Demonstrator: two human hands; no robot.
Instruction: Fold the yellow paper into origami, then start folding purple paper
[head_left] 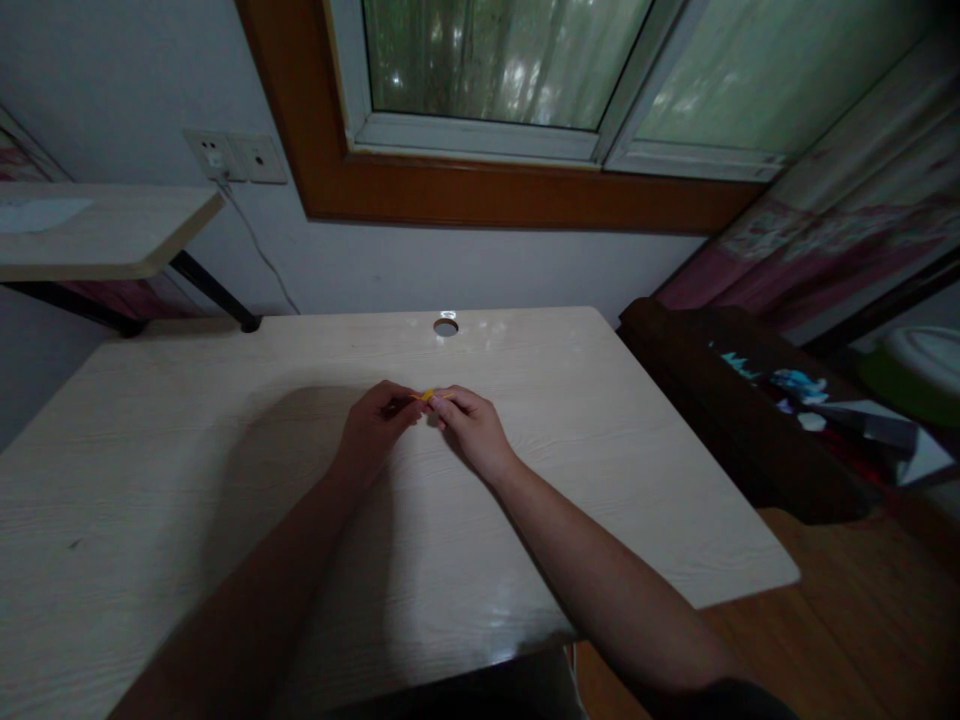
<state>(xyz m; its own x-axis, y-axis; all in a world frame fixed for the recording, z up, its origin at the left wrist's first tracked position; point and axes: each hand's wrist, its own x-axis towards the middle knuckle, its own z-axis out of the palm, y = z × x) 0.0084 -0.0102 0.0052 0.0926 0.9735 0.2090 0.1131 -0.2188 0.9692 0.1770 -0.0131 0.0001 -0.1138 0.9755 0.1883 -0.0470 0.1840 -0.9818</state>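
A small yellow-orange thing (428, 395) sits between my two hands, above the far middle of the pale wooden table (600, 470). It looks thin, like a strip or band, but most of it is covered by fingers, so its kind cannot be made out. My left hand (379, 418) pinches one end with thumb and fingertips. The other end is in the grip of my right hand (476, 425), its thumb laid on top. The fingertips of both hands nearly meet.
Behind the hands is a round cable hole (445, 327) in the table. A raised shelf (105, 230) stands at the left, with a white cable (259, 245) running down from the wall socket. On the right, a dark wooden cabinet (720, 400) holds assorted small items.
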